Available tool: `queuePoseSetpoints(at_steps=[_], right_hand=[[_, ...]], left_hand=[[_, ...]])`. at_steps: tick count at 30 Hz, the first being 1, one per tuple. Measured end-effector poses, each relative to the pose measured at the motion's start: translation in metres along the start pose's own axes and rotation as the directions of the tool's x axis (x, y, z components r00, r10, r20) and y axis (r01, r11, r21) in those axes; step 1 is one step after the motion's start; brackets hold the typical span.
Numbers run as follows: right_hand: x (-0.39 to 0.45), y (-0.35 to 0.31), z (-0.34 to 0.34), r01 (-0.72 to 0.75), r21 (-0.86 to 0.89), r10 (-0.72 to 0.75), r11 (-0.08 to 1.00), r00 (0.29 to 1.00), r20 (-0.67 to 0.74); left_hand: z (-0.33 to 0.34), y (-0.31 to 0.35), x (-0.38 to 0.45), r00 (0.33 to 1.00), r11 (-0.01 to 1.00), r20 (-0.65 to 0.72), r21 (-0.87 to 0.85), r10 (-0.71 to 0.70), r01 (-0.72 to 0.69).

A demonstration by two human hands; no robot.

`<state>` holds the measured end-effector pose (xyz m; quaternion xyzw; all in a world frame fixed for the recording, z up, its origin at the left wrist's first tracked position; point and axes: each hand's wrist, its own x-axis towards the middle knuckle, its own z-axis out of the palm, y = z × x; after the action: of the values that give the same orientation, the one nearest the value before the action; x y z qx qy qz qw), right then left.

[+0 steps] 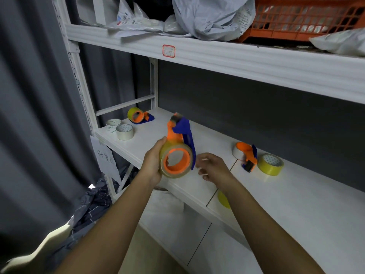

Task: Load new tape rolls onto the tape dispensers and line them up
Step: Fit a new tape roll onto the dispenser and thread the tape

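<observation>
We hold the orange-and-blue plastic tape dispenser (pixel 178 147), loaded with a clear-yellowish tape roll (pixel 173 163), above the front edge of the white shelf (pixel 296 196). Our left hand (pixel 153 165) grips the roll from the left side; our right hand (pixel 212 167) hovers just beside it, fingers loosely curled and holding nothing. A second loaded dispenser (pixel 138 116) sits at the far left of the shelf near two white tape rolls (pixel 124 132). To the right lie a third dispenser (pixel 246 155) and a loose yellow roll (pixel 270 164).
</observation>
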<state>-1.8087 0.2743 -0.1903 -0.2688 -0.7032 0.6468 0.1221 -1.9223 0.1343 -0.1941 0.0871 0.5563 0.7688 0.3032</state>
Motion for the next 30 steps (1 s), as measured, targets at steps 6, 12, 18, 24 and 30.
queuePoseSetpoints(at_steps=[6,12,18,24,30], right_hand=[[0.003,0.006,0.006,0.228,-0.017,-0.229,0.973,0.97,-0.079],[0.011,0.012,0.026,0.131,0.035,-0.135,0.991,0.965,0.223],[0.049,0.025,0.033,-0.049,0.203,-0.018,0.978,0.949,0.315],[0.1,0.041,0.049,-0.234,0.209,0.138,0.95,0.911,0.389],[0.143,0.049,0.093,-0.373,0.214,0.276,0.903,0.884,0.377]], left_hand=[[0.004,0.01,0.008,0.985,0.936,-0.157,0.352,0.075,-0.015],[0.01,0.001,0.017,0.996,0.941,-0.083,0.334,-0.02,0.046],[0.007,0.0,0.029,1.0,0.913,-0.007,0.407,0.011,-0.007],[-0.024,-0.011,0.052,0.958,0.841,-0.194,0.536,0.21,-0.076],[-0.074,-0.024,0.074,0.911,0.888,-0.361,0.46,0.197,-0.01]])
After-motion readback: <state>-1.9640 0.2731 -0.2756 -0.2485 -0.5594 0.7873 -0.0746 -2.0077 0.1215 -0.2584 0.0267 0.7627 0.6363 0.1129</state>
